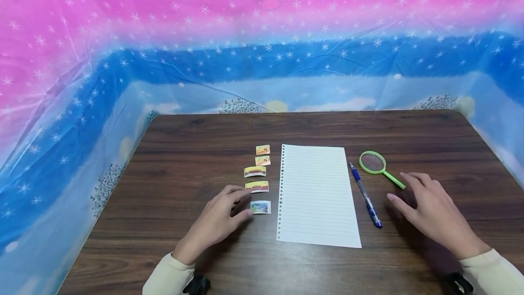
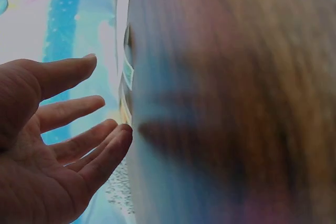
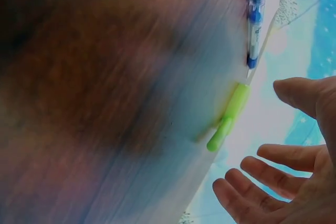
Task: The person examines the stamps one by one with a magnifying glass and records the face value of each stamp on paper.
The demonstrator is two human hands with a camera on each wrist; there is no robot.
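Note:
My left hand (image 1: pixel 218 216) hovers over the table's left-middle, fingers spread and loosely bent, holding nothing. Its fingertips are right by a stamp-like slip with a landscape picture (image 1: pixel 260 207) and a yellow-and-red slip (image 1: pixel 257 187). Above these in a column lie another yellow-and-red slip (image 1: pixel 255 171) and two small orange-yellow slips (image 1: pixel 263 150). On the right, my right hand (image 1: pixel 435 211) is relaxed and holds nothing. Its index fingertip is close to the handle of a green magnifying glass (image 1: pixel 385 170). A blue ballpoint pen (image 1: pixel 365 195) lies left of that hand.
A lined sheet of loose-leaf paper (image 1: pixel 317 195), punched along its left edge, lies between the slips and the pen. All of it rests on a dark wood-grain table (image 1: pixel 196 142). A pink and blue snowflake cloth (image 1: pixel 254 65) hangs around the table's back and sides.

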